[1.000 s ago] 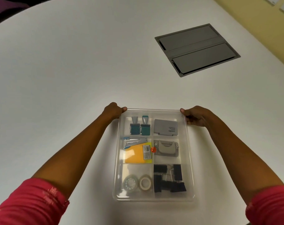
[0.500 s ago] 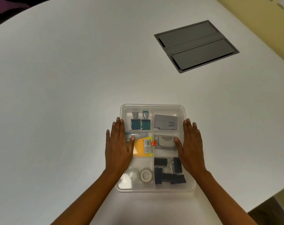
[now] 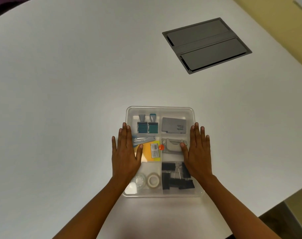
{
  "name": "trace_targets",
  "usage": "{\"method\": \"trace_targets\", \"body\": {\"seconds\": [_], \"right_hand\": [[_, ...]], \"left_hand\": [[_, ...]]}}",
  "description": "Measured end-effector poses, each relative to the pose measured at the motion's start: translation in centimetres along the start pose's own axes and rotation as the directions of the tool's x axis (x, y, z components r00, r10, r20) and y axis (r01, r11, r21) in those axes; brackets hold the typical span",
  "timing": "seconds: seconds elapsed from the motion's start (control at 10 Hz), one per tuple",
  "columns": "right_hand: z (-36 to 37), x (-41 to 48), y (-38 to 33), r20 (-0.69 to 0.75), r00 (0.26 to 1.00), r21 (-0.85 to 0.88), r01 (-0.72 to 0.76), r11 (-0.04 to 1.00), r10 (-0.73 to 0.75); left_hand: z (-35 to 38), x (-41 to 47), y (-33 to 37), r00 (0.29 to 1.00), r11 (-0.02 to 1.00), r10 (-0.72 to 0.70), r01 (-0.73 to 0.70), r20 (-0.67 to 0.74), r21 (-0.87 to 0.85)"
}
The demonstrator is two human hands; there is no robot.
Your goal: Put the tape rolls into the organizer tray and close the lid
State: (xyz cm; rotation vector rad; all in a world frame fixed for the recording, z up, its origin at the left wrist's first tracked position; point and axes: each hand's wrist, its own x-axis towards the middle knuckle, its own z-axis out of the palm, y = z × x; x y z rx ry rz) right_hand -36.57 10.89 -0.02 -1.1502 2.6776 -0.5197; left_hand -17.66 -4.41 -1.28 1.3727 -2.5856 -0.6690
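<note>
On tray (image 3: 160,109) lid | left hand (image 3: 125,154) flat, fingers spread, grasping nothing | right hand (image 3: 197,151) likewise | tape rolls (image 3: 147,180) in near-left compartment

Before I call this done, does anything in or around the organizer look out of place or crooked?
Nothing stands out. The two tape rolls sit in the near-left compartment of the organizer tray, the clear lid lies flush over it, and the left hand and right hand press flat on its sides. Nothing has spilled onto the table.
</note>
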Motion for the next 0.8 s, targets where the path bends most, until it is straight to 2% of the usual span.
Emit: {"method": "trace_targets", "body": {"seconds": [0.2,0.4,0.5,0.6,0.7,0.8], "right_hand": [[0.1,-0.1,0.2,-0.002,1.000,0.032,0.000,0.999,0.000],[-0.2,0.1,-0.4,-0.011,1.000,0.181,-0.022,0.983,0.024],[0.4,-0.1,-1.1,0.030,0.999,0.163,-0.048,0.986,0.044],[-2.0,-0.1,-2.7,-0.049,0.994,0.151,-0.091,0.984,0.099],[-5.2,0.7,-4.2,-0.165,0.986,0.087,-0.021,0.996,0.036],[-5.3,1.5,-4.5,-0.150,0.988,-0.012,0.015,1.000,-0.017]], "left_hand": [[0.0,-0.2,0.1,1.000,1.000,0.008,-0.007,-0.018,0.014],[-0.7,-0.1,0.5,0.999,0.994,-0.011,0.006,-0.048,-0.111],[-1.1,-0.4,0.1,0.998,0.981,-0.054,0.045,-0.044,-0.190],[-3.6,-1.1,1.6,0.991,0.974,-0.055,0.027,-0.123,-0.224],[-6.2,-1.0,3.6,0.982,0.977,0.018,-0.058,-0.188,-0.207],[-6.2,-0.8,3.3,0.977,0.988,0.085,-0.108,-0.195,-0.110]]}}
